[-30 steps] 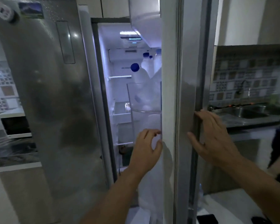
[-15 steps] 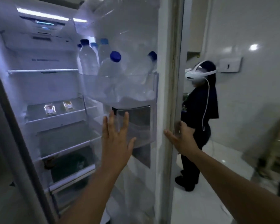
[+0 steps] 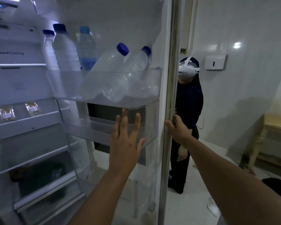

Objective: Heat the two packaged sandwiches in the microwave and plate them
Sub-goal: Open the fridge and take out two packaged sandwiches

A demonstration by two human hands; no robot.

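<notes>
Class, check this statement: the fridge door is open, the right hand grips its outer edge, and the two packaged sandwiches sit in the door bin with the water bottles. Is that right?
One detail is wrong. In the head view the two packaged sandwiches lie on a shelf inside the fridge, not in the door bin with the water bottles. The fridge door is open, and the right hand grips its outer edge.

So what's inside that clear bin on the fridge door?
The bin holds water bottles with blue caps: some stand upright, two lean over. The frosted front blurs their bottoms, so anything small lying underneath can't be seen.
</notes>
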